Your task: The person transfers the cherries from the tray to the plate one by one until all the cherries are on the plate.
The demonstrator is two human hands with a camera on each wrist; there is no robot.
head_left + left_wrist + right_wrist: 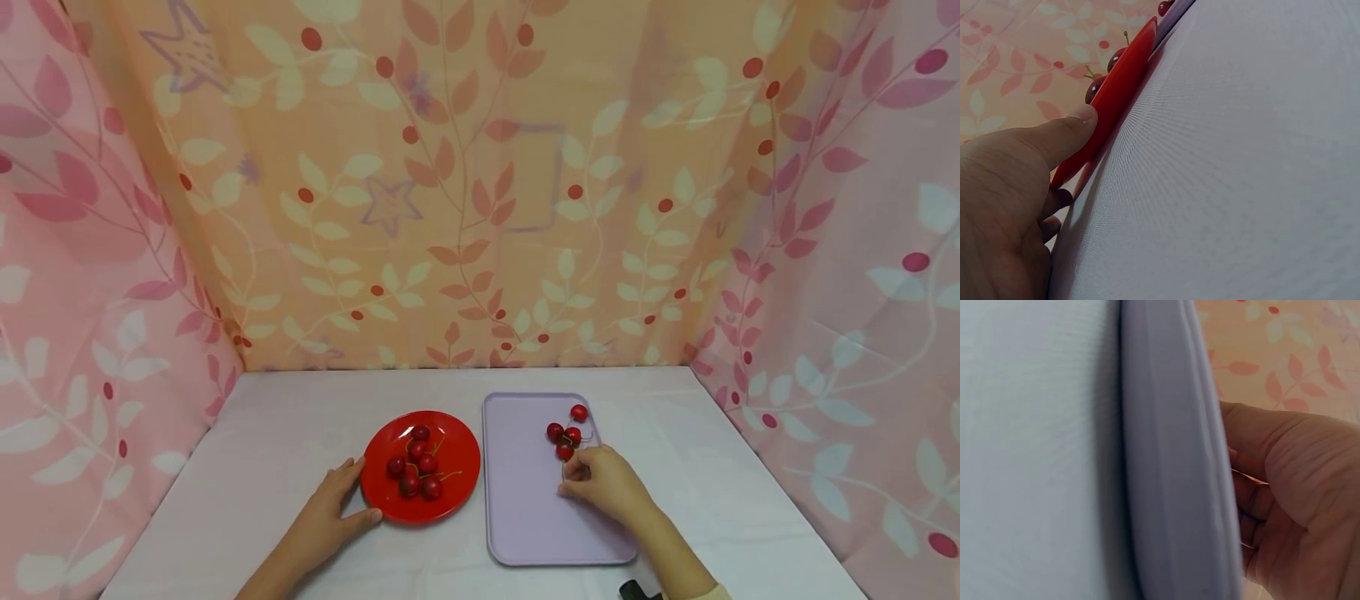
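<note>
Glossy dark-red cherries (409,484), some with greenish stems, cluster on the round red plate (462,450) at left; others lie toward the far right of the flat, rectangular lilac tray (525,517) at right.

Just a sliver of pale, creamy sleeve (712,592) peeks in at the right forearm (670,546); left hand (326,512), right hand (611,487), left forearm (277,571), all bare!

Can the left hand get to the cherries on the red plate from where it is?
Probably yes. The left hand touches the edge of the red plate, close to the cherries, and nothing seems to stand in between.
</note>
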